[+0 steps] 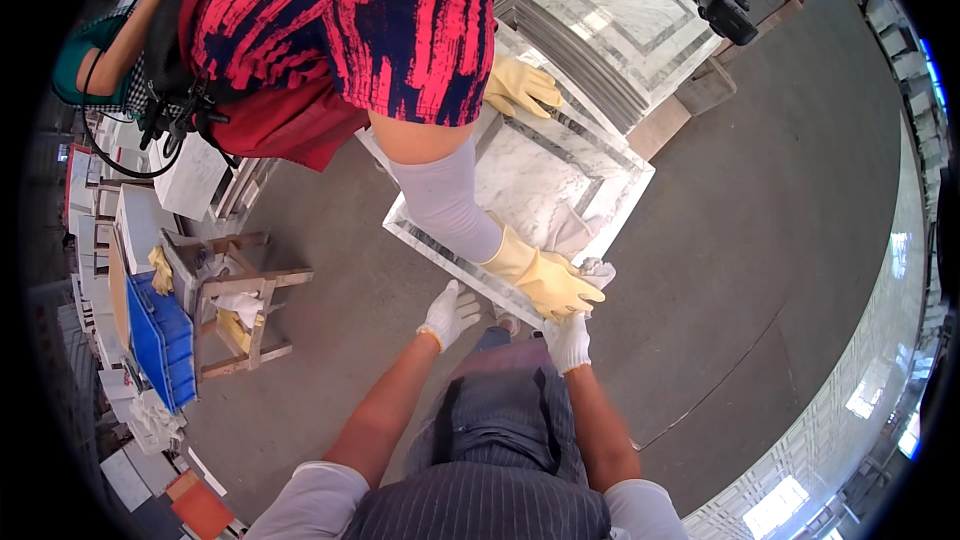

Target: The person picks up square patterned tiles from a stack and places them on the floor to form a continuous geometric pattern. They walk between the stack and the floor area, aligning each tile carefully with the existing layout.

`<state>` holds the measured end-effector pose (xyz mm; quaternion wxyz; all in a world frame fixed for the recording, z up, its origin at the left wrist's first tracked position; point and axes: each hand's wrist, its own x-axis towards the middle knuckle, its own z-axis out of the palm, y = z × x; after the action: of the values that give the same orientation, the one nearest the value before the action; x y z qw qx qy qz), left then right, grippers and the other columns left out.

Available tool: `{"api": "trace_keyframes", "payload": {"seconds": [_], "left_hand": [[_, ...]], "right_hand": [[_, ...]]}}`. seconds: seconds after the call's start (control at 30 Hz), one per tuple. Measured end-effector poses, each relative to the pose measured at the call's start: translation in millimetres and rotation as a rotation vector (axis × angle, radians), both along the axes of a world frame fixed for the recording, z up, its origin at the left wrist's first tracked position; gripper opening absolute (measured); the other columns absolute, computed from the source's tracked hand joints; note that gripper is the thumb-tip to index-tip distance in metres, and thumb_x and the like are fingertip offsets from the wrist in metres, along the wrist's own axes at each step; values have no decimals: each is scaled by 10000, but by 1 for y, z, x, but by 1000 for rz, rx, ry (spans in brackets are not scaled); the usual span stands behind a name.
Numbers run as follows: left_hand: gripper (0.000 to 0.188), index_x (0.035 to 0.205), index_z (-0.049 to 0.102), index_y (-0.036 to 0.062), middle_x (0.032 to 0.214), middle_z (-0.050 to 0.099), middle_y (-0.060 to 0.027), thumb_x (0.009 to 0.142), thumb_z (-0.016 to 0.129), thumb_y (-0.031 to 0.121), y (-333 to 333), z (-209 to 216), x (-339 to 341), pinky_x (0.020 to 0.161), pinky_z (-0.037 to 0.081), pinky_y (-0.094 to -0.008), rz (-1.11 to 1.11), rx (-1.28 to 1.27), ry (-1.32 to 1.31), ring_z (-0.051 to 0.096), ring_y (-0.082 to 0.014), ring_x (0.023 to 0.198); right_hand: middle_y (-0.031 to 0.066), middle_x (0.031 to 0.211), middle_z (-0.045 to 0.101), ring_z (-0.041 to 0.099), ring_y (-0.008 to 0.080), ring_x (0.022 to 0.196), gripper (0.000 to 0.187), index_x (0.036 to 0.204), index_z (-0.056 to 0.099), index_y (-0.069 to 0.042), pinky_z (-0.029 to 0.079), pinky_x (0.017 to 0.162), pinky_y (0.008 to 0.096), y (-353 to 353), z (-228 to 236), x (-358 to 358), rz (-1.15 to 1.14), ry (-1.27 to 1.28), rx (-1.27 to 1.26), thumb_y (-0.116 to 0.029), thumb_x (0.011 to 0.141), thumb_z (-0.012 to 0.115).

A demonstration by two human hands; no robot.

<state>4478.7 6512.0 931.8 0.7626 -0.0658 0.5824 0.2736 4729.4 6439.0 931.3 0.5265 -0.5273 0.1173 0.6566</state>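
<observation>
A marble tile with a white face and grey border strips lies in front of me on other tiles. My left hand, in a white knit glove, is held just short of its near edge, fingers stretched out and nothing in them. At the tile's near corner is my right hand, also white-gloved; its fingers are mostly hidden beneath a co-worker's yellow rubber glove. A crumpled pale cloth shows beside that glove. The co-worker's other yellow glove rests on the tile's far part.
The co-worker leans in from the upper left. Behind the tile rises a stack of similar tiles. A wooden stool with cloths and a blue crate stand at the left. Grey floor spreads out on the right.
</observation>
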Motion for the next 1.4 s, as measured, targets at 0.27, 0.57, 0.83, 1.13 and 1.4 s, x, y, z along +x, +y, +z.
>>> {"api": "trace_keyframes", "payload": {"seconds": [0.27, 0.57, 0.83, 1.13, 1.4], "left_hand": [[742, 1453, 284, 34, 1419, 404, -194, 971, 343, 595, 21, 36, 14, 1019, 405, -432, -105, 38, -54, 463, -310, 1233], [668, 1373, 397, 16, 1331, 505, -182, 978, 379, 555, -1, 24, 10, 1003, 433, -453, 41, 73, 79, 520, -305, 1194], [503, 1244, 502, 58, 1144, 603, -191, 938, 520, 457, -77, -1, -41, 813, 518, -451, -170, -81, 494, 617, -304, 952], [242, 880, 591, 70, 673, 578, -73, 915, 540, 304, -95, 92, 131, 489, 475, -325, -528, -149, 492, 559, -185, 541], [338, 978, 645, -4, 808, 660, -66, 911, 567, 318, 49, 119, 342, 688, 503, -300, -731, 431, 511, 627, -148, 726]], "right_hand": [[82, 1414, 443, 495, 293, 1208, 569, 1399, 403, -155, 425, 927, 478, -40, 16, 2, 196, -15, -293, -518, 960, 397], [114, 1238, 543, 578, 256, 1017, 510, 1318, 456, -64, 498, 842, 410, -41, 26, 43, 263, -259, -389, -406, 944, 508], [57, 1012, 607, 604, 145, 806, 402, 1271, 535, -46, 501, 666, 291, 8, 52, 115, 669, -547, -132, -279, 945, 556], [77, 984, 628, 632, 179, 796, 443, 1276, 534, -36, 528, 661, 316, 36, 49, 354, 837, -837, -73, -297, 922, 591], [60, 959, 597, 595, 152, 735, 490, 1298, 484, -22, 503, 606, 299, 145, 113, 549, 512, -777, -133, -304, 915, 600]]}}
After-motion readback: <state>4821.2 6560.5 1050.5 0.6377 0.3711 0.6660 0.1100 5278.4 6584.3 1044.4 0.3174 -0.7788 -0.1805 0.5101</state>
